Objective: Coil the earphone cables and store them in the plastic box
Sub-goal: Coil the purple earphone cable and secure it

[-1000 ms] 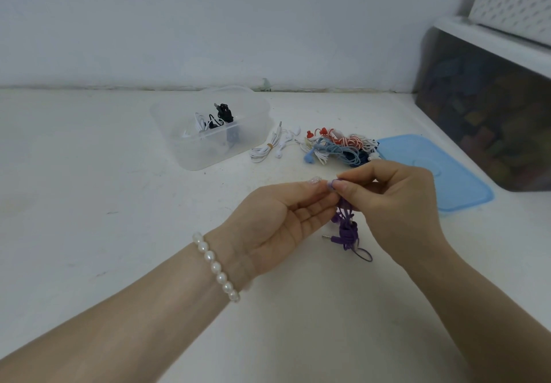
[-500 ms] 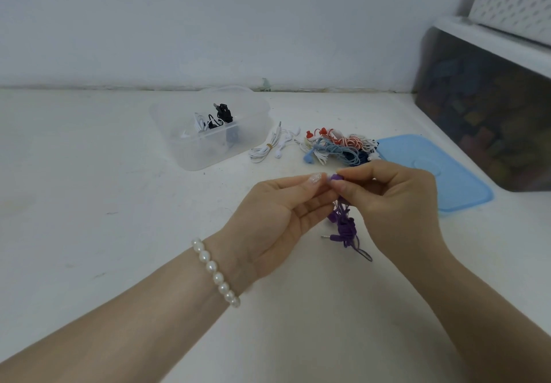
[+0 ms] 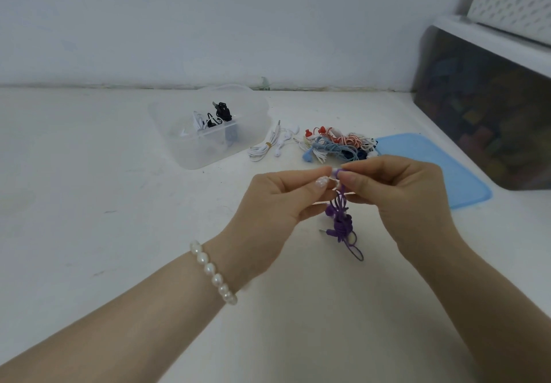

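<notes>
A purple earphone cable (image 3: 342, 223) hangs in a tangled bunch between my hands above the white table. My left hand (image 3: 277, 203) and my right hand (image 3: 396, 195) both pinch its upper end with thumb and fingertips, close together. The plug sticks out left near the bottom of the bunch. A clear plastic box (image 3: 247, 108) stands farther back left with black and white earphones (image 3: 213, 117) inside. A coiled white earphone (image 3: 265, 147) and a pile of red, blue and white earphones (image 3: 337, 145) lie beside the box.
The box's blue lid (image 3: 432, 168) lies flat on the table to the right of the pile. A dark translucent storage bin (image 3: 489, 114) with a white top stands along the right edge. The white wall runs across the back.
Both hands have risen slightly with the purple cable, and the pinch at its top end has tightened. The hanging bunch stays about the same.
</notes>
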### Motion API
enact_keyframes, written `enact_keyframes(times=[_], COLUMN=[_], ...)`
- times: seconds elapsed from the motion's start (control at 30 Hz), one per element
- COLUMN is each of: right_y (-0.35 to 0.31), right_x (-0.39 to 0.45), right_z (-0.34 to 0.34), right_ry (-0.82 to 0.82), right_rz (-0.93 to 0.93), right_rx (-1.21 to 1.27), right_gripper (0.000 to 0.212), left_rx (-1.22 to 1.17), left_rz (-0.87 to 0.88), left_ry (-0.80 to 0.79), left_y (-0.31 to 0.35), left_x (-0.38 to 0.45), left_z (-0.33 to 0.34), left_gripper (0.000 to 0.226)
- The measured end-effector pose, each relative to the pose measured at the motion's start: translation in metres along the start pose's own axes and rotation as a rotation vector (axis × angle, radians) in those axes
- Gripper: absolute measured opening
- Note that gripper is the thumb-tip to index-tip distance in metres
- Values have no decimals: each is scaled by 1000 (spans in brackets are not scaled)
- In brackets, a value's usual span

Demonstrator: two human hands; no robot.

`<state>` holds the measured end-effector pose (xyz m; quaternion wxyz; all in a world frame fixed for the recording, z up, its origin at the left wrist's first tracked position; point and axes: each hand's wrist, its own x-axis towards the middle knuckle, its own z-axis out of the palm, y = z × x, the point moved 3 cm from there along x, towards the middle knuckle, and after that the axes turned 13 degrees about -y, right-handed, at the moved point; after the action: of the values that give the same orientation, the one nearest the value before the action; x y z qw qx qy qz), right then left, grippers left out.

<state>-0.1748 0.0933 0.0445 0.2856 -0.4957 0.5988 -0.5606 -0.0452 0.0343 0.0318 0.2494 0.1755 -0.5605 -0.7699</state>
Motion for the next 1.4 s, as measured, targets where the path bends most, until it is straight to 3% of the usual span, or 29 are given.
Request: enact_keyframes(times=[0.27,0.47,0.63,0.77,0.8,0.9,0.97,1.13,1.4], right_y=[-4,-6,-6,-10,-10,-9,-8,3,18], right_x=[-1,-2,-3,-3,-2,0,1,4,7], right_z=[-1,0,-2,-4,-4,-4,-5,-17,-8], right_ry=[-9,12,40,10,1,-18,-15,78,-26], right_rz=[10,-27,-37,-52,-50,-22,11,97,270], right_rx=[37,-16,-37,259,351,537,558,316,202], right_gripper=[7,8,10,12,14,8,8,5,6], left_rx=[-51,-17,139,279,351,442,346,10,66], left_rz=[2,-7,-25,-4,-11,-6,-23,-160,-125], left_ry=[32,-90,-5,-14,-23,-45,-61,-126,-41], left_y=[0,-1,-4,-8,-10,-17,-18,-10,18], left_x=[3,1,3,4,4,3,3,4,6], left_z=[-7,-1,-5,-5,-3,4,6,2,-15], left_gripper=[20,24,21,74,76,57,43,16,13])
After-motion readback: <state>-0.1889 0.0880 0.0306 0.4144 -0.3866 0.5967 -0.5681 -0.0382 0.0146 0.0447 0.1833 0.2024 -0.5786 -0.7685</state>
